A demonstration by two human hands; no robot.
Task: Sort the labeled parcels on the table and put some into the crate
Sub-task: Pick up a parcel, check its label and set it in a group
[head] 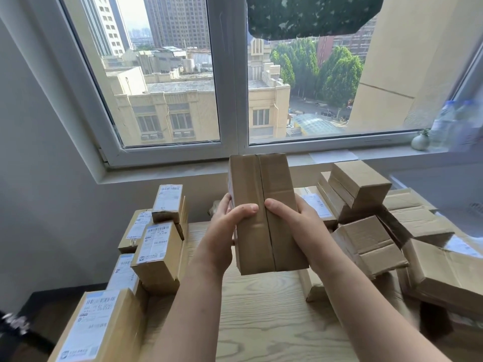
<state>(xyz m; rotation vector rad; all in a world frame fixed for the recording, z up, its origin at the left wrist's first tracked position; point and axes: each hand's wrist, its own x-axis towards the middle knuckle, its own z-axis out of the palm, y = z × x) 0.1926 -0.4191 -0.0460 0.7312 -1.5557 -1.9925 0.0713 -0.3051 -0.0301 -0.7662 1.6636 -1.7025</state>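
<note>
A taped cardboard parcel (266, 215) is held upright above the wooden table (261, 322), gripped by the left hand (224, 228) and right hand (295, 220), between stacked labelled parcels (156, 244) and unlabelled boxes (371, 231).

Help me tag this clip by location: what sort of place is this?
Likely an upper-floor room in a flat or small office, used for sorting post, not a warehouse: labeled parcels stacked on a wooden table, a wide window looking down on city rooftops, and a small vase on the sill.
</note>
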